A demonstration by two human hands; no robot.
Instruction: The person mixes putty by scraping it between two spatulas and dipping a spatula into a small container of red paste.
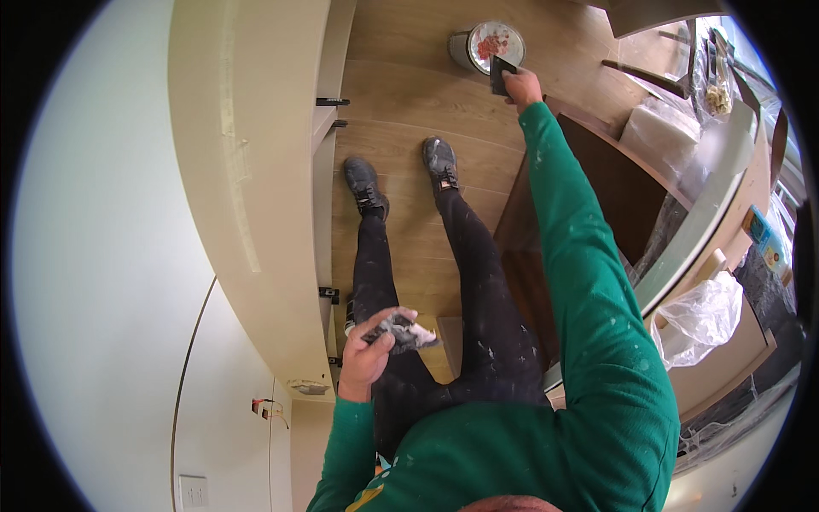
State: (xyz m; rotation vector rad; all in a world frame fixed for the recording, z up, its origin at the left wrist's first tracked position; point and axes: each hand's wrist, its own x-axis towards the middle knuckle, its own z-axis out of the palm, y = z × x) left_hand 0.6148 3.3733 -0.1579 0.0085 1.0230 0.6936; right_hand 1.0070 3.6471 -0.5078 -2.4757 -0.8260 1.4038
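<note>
My right hand reaches far forward, its fingers closed on a dark flat scraper. The scraper overlaps the near rim of a metal can; whether it touches the can, I cannot tell. White paste with a reddish patch shows at the can's top. Close to my thigh, my left hand is closed around a dark, paste-smeared spreader. A lump of white paste lies on it, and the fingers hide part of its shape.
A beige cabinet with dark hinges runs along my left. Loose wires poke from the white wall panel. Brown furniture stands at my right, near a plastic bag. My shoes rest on the wood floor.
</note>
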